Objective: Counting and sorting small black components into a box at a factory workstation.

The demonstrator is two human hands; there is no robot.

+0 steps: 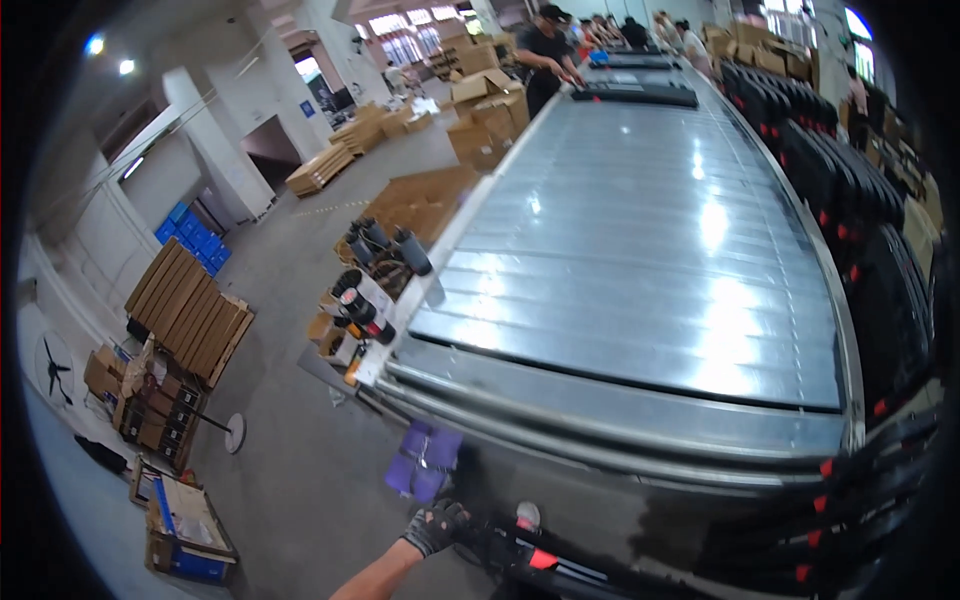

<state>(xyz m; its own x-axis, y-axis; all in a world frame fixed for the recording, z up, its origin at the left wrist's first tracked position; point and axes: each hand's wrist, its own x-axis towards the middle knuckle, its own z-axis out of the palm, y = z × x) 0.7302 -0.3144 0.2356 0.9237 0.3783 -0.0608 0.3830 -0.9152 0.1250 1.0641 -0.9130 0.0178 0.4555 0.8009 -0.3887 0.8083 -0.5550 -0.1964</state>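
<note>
My left hand, in a dark grey glove, is at the bottom of the head view, its fingers curled round the near end of a long black panel-like piece with a red tag. The piece runs off to the right along the lower edge, and its full shape is cut off. My right hand does not show. Just beyond my left hand, a purple strapped bundle is on the floor, below the end of a wide metal conveyor table.
Stacks of similar black pieces with red tags line the table's right side. Dark bottles stand at its left edge. Flat cartons and a fan are farther left. A person works at the far left side.
</note>
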